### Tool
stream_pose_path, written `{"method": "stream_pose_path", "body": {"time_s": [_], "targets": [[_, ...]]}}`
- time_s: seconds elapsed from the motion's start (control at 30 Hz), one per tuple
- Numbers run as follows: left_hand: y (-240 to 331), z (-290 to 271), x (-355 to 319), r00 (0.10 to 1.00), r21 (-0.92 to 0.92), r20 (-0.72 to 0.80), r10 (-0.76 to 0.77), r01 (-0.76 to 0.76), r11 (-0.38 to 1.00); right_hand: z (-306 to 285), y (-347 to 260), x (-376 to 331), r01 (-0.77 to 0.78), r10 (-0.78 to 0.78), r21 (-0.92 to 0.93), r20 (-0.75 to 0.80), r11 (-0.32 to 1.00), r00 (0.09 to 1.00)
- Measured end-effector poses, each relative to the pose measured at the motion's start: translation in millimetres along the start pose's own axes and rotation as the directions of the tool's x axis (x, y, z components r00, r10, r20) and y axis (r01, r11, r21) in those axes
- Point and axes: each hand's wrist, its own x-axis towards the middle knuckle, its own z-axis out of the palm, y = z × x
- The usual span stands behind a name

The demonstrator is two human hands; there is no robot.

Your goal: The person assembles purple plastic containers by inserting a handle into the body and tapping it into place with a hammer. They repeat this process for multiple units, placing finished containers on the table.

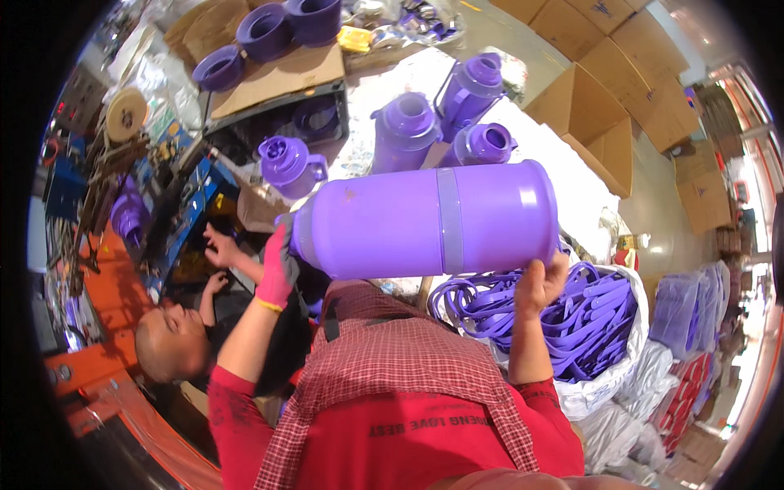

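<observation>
Large purple flask body (425,219) held sideways in the air in front of the person's chest, narrow neck end pointing left, wide end right, a paler band around its middle. Left hand (279,265) wears a pink-and-grey glove and cups the neck end, fingers wrapped around its rim, pressed against the plastic. Right hand (541,284) is bare and supports the wide end from below, fingers curled onto the underside; fingertips hidden behind the body, so the exact grip cannot be told. Below and right of the flask body sits a white sack (608,384) full of purple handles (572,314), just beside the right forearm. Beyond the flask body, on a pale floor area, stand three purple jugs with lids (445,114) close together, and a purple lidded cup (287,163) stands left of them. Purple round bases (265,33) rest on cardboard sheets at top left. An open cardboard box (592,122) lies at top right, more flat cartons behind it. Another person (175,339) crouches at lower left, hand (220,247) reaching toward a blue machine (184,204).
</observation>
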Motion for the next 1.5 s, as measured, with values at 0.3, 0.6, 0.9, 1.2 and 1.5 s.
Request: {"method": "stream_pose_path", "body": {"time_s": [0.3,0.6,0.9,1.2,1.5], "targets": [[-19,-12,-2,0.985,0.264,-0.022,0.169,-0.157,0.952,8,29,-25,-0.068,0.070,0.042,-0.052,0.997,0.996],[-38,-38,8,0.874,-0.108,0.038,-0.485,0.486,0.867,13,-27,6,0.375,-0.365,0.065,0.429,0.925,0.826],[9,27,-18,0.846,0.370,0.018,0.533,-0.501,0.783,26,42,-24,-0.143,0.168,0.188,-0.123,0.972,0.978],[58,50,-42,0.740,0.697,0.123,0.661,-0.538,0.474,-35,82,-39,-0.465,0.466,0.034,-0.058,0.885,0.883],[28,104,-27,0.415,0.418,0.908,0.050,-0.901,-0.119,-119,251,-177,0.310,0.781,-0.951,0.211,0.024,0.588]]}}
